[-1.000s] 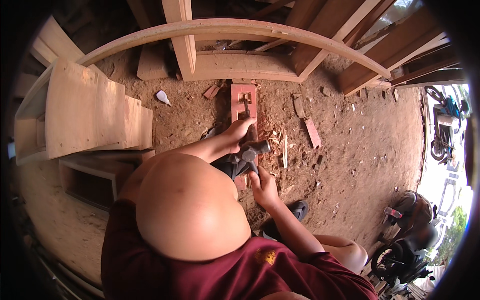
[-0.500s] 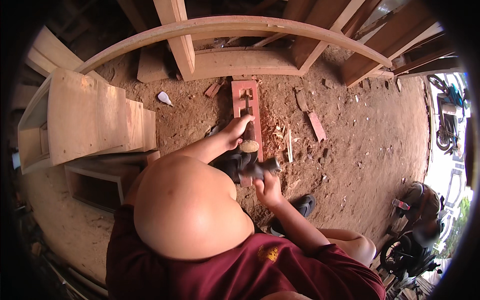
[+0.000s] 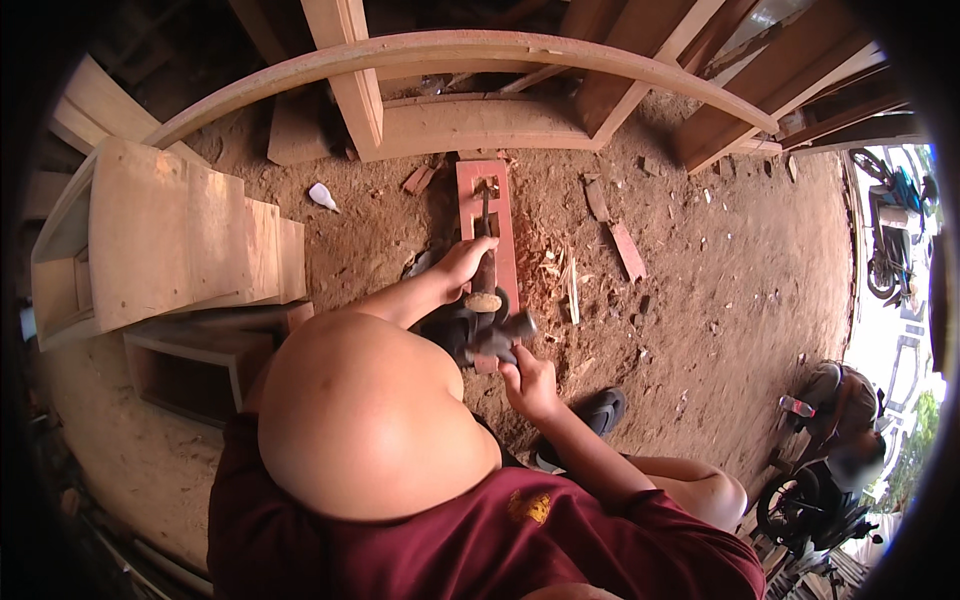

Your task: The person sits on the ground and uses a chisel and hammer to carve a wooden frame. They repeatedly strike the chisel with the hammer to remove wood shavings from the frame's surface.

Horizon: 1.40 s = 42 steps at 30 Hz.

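Note:
My left hand (image 3: pixel 463 265) is closed around the brown handle of a chisel (image 3: pixel 485 285), whose butt is pale and frayed. The dark blade (image 3: pixel 486 208) points away from me, its tip at a cut recess in the far part of a long reddish wooden piece (image 3: pixel 506 255). Just nearer than the butt, apart from it, is the dark head of a hammer (image 3: pixel 507 334), slightly blurred. My right hand (image 3: pixel 533 385) grips this hammer by its short visible handle. My left knee and a dark sandal lie close to the work.
Wood shavings (image 3: pixel 555 265) and reddish offcuts (image 3: pixel 628 250) litter the dirt floor on the right. A white bottle (image 3: pixel 322 196) lies at the left, near a wooden cabinet-like piece (image 3: pixel 165 225). Ahead stands a large wooden frame (image 3: pixel 470 45). Motorbikes (image 3: pixel 800 500) and a plastic bottle (image 3: pixel 796 406) are far right.
The chisel's butt has come slightly nearer and to the left while its tip stays about the same recess. The hammer head has shifted a little left. The whole view has moved slightly.

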Each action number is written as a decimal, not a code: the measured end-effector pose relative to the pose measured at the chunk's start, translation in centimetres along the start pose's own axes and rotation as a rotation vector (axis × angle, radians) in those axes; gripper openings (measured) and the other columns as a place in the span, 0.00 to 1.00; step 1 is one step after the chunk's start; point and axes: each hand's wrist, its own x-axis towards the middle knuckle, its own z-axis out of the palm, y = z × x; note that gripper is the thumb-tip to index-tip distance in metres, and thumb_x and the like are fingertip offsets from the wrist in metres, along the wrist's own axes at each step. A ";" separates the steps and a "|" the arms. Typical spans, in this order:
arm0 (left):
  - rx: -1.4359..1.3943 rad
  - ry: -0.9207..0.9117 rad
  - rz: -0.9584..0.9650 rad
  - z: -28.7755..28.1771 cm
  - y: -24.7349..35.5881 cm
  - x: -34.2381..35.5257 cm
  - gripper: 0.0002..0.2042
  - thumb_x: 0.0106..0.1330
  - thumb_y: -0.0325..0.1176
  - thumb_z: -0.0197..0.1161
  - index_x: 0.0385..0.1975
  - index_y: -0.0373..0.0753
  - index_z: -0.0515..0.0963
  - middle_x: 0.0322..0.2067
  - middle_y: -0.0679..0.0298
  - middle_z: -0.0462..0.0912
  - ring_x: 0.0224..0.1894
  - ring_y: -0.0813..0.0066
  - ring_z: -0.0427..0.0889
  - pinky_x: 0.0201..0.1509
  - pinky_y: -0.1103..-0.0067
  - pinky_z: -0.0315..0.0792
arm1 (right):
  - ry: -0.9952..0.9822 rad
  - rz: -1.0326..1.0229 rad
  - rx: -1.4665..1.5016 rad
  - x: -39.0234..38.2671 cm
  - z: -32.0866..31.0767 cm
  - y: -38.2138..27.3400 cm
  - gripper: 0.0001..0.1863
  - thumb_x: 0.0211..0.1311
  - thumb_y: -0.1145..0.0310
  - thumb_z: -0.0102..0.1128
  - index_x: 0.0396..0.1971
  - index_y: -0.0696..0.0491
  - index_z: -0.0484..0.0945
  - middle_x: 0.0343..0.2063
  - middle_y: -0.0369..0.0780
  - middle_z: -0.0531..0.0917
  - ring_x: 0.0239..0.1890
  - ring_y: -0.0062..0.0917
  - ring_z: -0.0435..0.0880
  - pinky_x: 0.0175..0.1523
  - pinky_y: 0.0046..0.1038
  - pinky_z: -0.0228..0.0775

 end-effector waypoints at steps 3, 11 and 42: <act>0.057 -0.008 0.056 -2.7 -1.7 1.7 0.12 0.68 0.45 0.54 0.32 0.43 0.72 0.16 0.67 0.75 0.15 0.78 0.73 0.18 0.80 0.67 | -0.099 0.071 -0.136 2.6 0.3 0.2 0.22 0.64 0.46 0.55 0.31 0.53 0.74 0.16 0.50 0.78 0.21 0.49 0.80 0.25 0.44 0.71; 0.045 0.031 0.008 -1.5 -0.4 1.1 0.12 0.66 0.46 0.56 0.33 0.44 0.73 0.18 0.69 0.75 0.16 0.79 0.73 0.19 0.79 0.67 | 0.006 -0.071 0.015 1.1 0.1 -0.1 0.21 0.66 0.48 0.53 0.35 0.54 0.75 0.18 0.52 0.78 0.24 0.52 0.79 0.28 0.45 0.71; 0.202 0.097 0.042 -1.9 -0.7 2.2 0.14 0.64 0.47 0.55 0.33 0.42 0.74 0.17 0.67 0.73 0.15 0.76 0.73 0.17 0.77 0.66 | -0.067 0.052 0.380 -0.1 -3.6 -2.1 0.25 0.70 0.48 0.45 0.29 0.58 0.71 0.15 0.50 0.73 0.19 0.48 0.77 0.25 0.40 0.67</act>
